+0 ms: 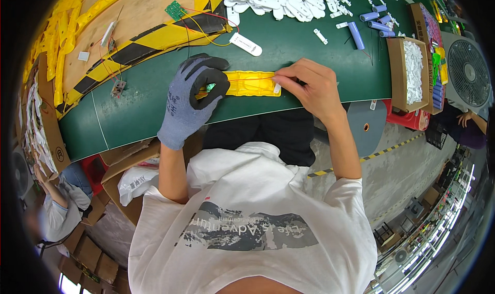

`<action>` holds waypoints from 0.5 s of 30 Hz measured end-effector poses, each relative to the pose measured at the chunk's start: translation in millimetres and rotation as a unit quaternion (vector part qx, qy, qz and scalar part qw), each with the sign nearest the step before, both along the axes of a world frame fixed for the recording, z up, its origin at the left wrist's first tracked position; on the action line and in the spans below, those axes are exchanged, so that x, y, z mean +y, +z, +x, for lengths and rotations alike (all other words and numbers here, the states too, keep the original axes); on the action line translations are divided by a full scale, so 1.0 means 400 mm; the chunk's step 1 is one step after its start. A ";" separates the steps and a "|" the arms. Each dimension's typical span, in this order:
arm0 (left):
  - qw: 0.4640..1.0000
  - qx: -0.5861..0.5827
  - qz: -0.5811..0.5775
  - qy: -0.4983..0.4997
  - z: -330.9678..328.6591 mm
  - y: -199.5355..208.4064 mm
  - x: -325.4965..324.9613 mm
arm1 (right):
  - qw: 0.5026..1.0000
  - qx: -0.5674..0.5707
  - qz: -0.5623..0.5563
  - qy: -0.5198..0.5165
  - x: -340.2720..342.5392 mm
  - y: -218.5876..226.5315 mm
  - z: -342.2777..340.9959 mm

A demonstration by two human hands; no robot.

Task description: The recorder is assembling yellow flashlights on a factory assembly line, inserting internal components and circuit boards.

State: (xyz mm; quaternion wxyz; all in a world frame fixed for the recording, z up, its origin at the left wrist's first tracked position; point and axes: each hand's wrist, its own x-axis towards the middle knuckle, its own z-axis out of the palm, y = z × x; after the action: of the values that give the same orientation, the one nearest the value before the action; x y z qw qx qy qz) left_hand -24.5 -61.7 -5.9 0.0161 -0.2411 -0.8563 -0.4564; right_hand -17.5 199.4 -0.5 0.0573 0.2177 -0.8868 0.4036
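Observation:
A long yellow plastic housing (252, 84) lies in front of me near the table's edge. My left hand (198, 90), in a grey-blue glove with black fingers, is closed around the housing's left end. A small green circuit board (210, 87) shows between its fingers. Along the inside of the housing runs a thin red wire (247, 79), leading up to my right fingertips. My right hand (312, 85) is bare and pinches at the wire's end, over the housing's right end. Just below those fingertips sits a small white piece (277, 88) in the housing.
White plastic parts (281, 0) are heaped at the far side of the green table (129, 119). Several purple cylindrical cells (356, 35) lie at the right, beside a cardboard box (399, 72) of small white pieces. A wired green board (176, 9) rests on the striped mat edge.

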 end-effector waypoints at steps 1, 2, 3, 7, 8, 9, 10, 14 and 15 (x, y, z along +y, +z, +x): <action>1.000 0.005 0.000 0.001 -0.001 0.000 0.000 | 1.000 0.011 0.000 0.010 -0.002 -0.001 -0.002; 1.000 0.002 0.000 -0.001 0.000 -0.001 -0.001 | 1.000 0.008 -0.001 0.009 -0.004 0.003 -0.001; 1.000 0.002 -0.003 0.001 -0.001 0.001 -0.001 | 1.000 -0.003 0.001 0.008 -0.007 0.010 -0.003; 1.000 0.000 -0.008 0.001 -0.002 0.001 0.001 | 0.989 -0.121 -0.071 -0.047 -0.020 0.016 0.020; 1.000 0.002 -0.007 0.000 -0.003 0.001 0.004 | 0.989 -0.119 -0.070 -0.048 -0.023 0.015 0.026; 1.000 0.003 -0.007 -0.004 -0.005 -0.001 0.008 | 0.984 -0.126 -0.095 -0.083 -0.026 0.012 0.032; 1.000 0.006 -0.007 -0.009 -0.009 -0.002 0.013 | 0.977 -0.131 -0.120 -0.118 -0.029 0.013 0.038; 1.000 0.006 -0.021 0.009 0.004 -0.006 0.009 | 0.960 -0.241 -0.058 -0.129 -0.037 0.033 0.036; 0.999 0.006 -0.025 0.025 0.012 -0.015 0.000 | 0.966 -0.227 -0.066 -0.100 -0.034 0.039 0.025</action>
State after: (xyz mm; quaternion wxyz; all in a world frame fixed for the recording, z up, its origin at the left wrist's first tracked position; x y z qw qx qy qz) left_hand -19.5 -61.9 -11.8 0.0262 -0.2230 -0.8729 -0.4332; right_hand -7.4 185.6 15.2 -0.0912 0.0257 -0.8652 0.4925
